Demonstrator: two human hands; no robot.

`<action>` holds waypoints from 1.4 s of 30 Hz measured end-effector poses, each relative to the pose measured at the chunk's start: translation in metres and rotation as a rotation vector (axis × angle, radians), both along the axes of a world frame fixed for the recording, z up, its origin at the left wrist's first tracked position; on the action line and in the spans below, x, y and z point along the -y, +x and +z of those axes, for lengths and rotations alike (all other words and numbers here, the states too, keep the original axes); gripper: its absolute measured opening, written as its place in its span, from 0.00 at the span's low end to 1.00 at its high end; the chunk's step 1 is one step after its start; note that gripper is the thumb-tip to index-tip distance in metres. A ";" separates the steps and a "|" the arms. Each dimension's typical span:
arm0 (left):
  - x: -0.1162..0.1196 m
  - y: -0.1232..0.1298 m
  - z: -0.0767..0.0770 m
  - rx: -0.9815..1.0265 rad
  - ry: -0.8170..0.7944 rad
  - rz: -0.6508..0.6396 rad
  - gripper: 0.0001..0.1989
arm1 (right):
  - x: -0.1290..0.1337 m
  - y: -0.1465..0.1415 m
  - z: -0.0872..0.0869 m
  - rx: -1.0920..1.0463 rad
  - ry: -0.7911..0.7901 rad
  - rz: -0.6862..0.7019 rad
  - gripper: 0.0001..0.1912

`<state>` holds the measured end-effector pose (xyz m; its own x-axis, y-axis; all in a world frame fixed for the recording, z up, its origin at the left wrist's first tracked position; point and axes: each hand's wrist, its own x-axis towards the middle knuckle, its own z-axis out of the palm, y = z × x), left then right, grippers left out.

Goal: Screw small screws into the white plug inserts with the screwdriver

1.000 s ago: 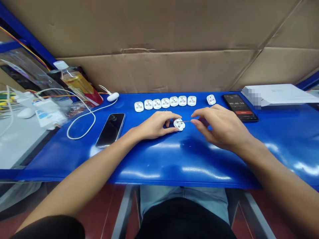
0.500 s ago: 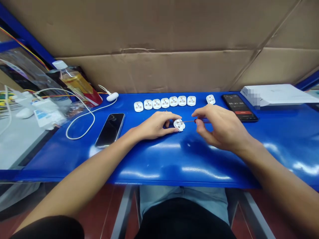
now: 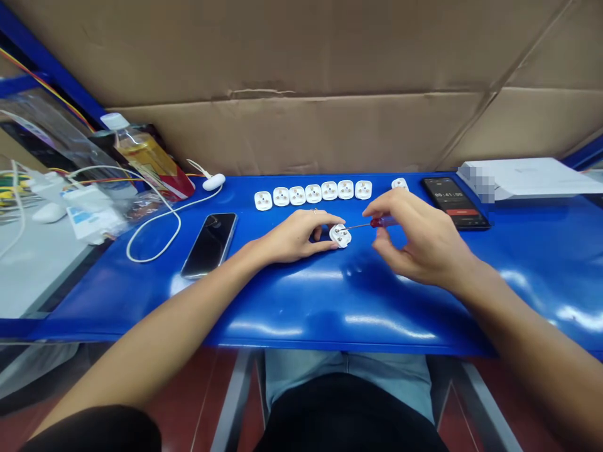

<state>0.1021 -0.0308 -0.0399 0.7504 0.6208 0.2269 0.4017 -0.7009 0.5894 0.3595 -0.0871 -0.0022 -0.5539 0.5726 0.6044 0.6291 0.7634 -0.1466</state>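
Observation:
My left hand [image 3: 301, 237] pinches a small white plug housing [image 3: 342, 237] against the blue tabletop, thumb on the near side and fingers on the far side. Metal contacts and screws show inside the housing. A screwdriver [image 3: 380, 222] with a clear red handle lies in the grip of my right hand [image 3: 417, 235]; part of its handle is hidden by the fingers. The thin shaft points left, and its tip reaches the contacts in the housing. Beyond the hands stands a row of several similar white housings [image 3: 313, 193]. Another white housing [image 3: 400, 184] is partly covered by my right hand.
A phone [image 3: 210, 245] lies left of my forearm, near a white cable [image 3: 179, 216]. At the right are a phone showing a timer [image 3: 455, 202] and a white box [image 3: 527, 177]. A drink bottle [image 3: 153, 157] leans at the back left, before the cardboard wall [image 3: 301, 132].
My right hand's fingers have loosened and shifted on the screwdriver, so more of the red handle shows. The left hand keeps its hold on the housing.

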 end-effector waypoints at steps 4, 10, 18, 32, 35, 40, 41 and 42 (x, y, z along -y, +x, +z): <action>0.000 0.000 0.000 -0.004 0.001 0.009 0.24 | 0.000 0.001 -0.002 0.023 0.017 -0.111 0.08; 0.000 0.000 0.002 -0.009 -0.009 0.004 0.24 | 0.000 0.002 -0.002 -0.012 0.000 -0.029 0.07; 0.000 0.000 0.002 -0.017 -0.012 0.006 0.24 | 0.001 0.002 -0.002 0.028 -0.052 -0.192 0.12; 0.000 -0.001 0.000 0.006 -0.004 0.008 0.24 | -0.001 0.003 0.000 -0.017 -0.098 -0.099 0.08; -0.001 -0.002 0.000 0.011 -0.011 -0.009 0.24 | 0.000 0.003 0.000 -0.030 -0.066 -0.097 0.06; -0.001 -0.003 0.005 0.065 0.024 0.017 0.27 | 0.003 0.003 0.002 -0.081 -0.014 -0.095 0.06; -0.001 -0.003 0.007 0.087 0.037 0.035 0.26 | 0.004 0.003 0.002 -0.089 -0.007 -0.095 0.07; -0.001 -0.003 0.009 0.112 0.050 0.051 0.24 | 0.004 0.003 0.002 -0.097 0.006 -0.093 0.07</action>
<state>0.0990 -0.0299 -0.0311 0.6861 0.6438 0.3388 0.3716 -0.7105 0.5975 0.3622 -0.0908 -0.0002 -0.4368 0.6152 0.6562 0.6805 0.7032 -0.2063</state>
